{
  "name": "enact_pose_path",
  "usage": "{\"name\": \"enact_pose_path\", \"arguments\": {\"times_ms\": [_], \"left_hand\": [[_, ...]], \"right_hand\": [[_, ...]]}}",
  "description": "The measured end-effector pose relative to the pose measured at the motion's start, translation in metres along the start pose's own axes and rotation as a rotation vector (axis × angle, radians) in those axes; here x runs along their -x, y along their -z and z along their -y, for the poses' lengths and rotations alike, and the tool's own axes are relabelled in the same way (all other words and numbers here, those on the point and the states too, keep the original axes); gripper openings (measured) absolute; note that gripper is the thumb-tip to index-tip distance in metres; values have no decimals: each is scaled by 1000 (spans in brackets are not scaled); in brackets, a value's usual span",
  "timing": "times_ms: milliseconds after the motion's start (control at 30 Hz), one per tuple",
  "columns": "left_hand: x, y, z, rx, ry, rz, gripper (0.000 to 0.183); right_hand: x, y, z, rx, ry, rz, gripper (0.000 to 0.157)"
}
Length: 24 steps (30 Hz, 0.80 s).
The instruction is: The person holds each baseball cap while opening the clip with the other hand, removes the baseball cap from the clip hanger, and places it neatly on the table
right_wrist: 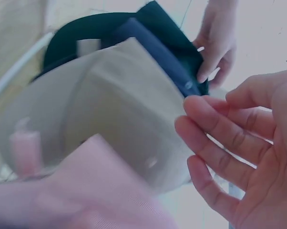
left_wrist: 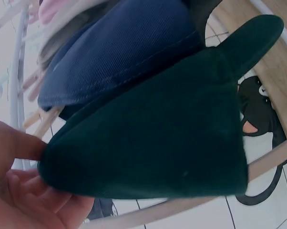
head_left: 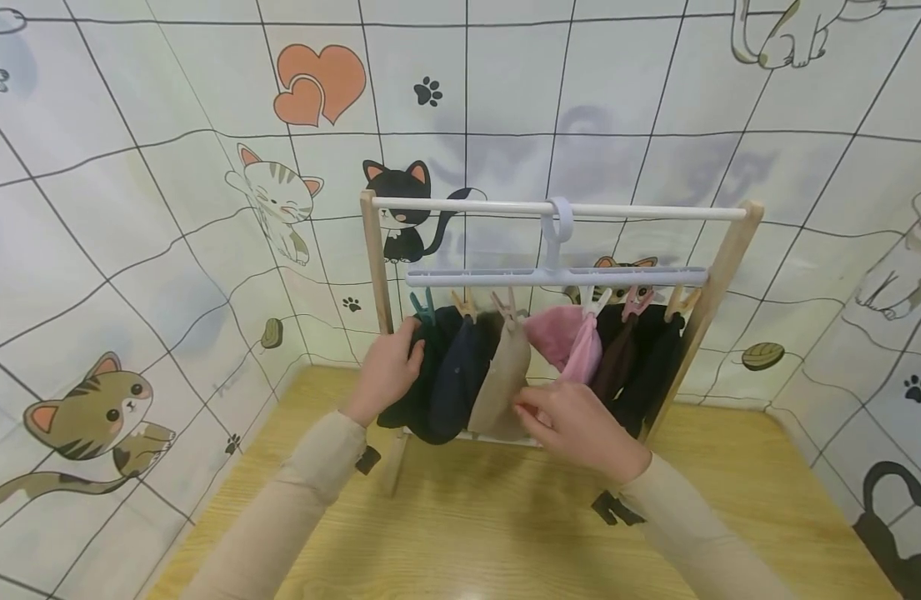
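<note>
Below the hanger's nine-o'clock end: we find the dark green cap (left_wrist: 148,138) hanging by a teal clothespin (head_left: 424,308), outermost in the row under the white hanger (head_left: 475,277).
Cap and nearer grip: we judge that the coming move turns on how close this cap lies to the left grip (head_left: 388,371), touching it on the three-o'clock side in the head view; the right grip (head_left: 576,425) is well apart, towards four o'clock from the cap.
Left fingers: narrow, with thumb and fingers pinching the green cap's rounded end just beside the clothespin.
Right fingers: loosely bent, holding nothing that we can see, near the beige cap (head_left: 498,392) at ten o'clock; we cannot tell whether they touch it.
Green cap's long axis: we trace it in the left wrist view from the pinched end at eight o'clock to the brim, which points to two o'clock.
Row towards three o'clock: we see the navy cap (head_left: 452,392) next, then the beige one, then the pink cap (head_left: 553,333).
</note>
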<state>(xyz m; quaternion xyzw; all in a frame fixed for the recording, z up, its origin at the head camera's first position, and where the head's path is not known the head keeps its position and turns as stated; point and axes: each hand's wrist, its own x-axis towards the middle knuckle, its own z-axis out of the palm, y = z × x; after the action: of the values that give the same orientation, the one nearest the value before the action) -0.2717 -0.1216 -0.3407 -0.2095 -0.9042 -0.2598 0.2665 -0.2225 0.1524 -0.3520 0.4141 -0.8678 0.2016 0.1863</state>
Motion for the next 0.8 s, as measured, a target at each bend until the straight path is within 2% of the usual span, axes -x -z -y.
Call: {"name": "enact_pose_path", "arguments": {"times_ms": [133, 267, 367, 500, 667, 800], "left_hand": [[9, -5, -5, -24, -25, -43, 23], [18, -8, -8, -25, -20, -30, 23], [24, -11, -11, -16, -29, -35, 25], [30, -15, -13, -13, -73, -74, 26], [34, -16, -17, -42, -108, -91, 26], [36, -15, -20, -55, -116, -87, 25]], "right_hand": [[-27, 0, 7, 38, 31, -11, 3], [-52, 2, 12, 102, 46, -28, 5], [-71, 6, 15, 157, 56, -61, 6], [-93, 12, 21, 243, 78, -112, 9], [-113, 12, 27, 349, 110, -174, 19], [-123, 9, 29, 433, 80, -207, 28]]}}
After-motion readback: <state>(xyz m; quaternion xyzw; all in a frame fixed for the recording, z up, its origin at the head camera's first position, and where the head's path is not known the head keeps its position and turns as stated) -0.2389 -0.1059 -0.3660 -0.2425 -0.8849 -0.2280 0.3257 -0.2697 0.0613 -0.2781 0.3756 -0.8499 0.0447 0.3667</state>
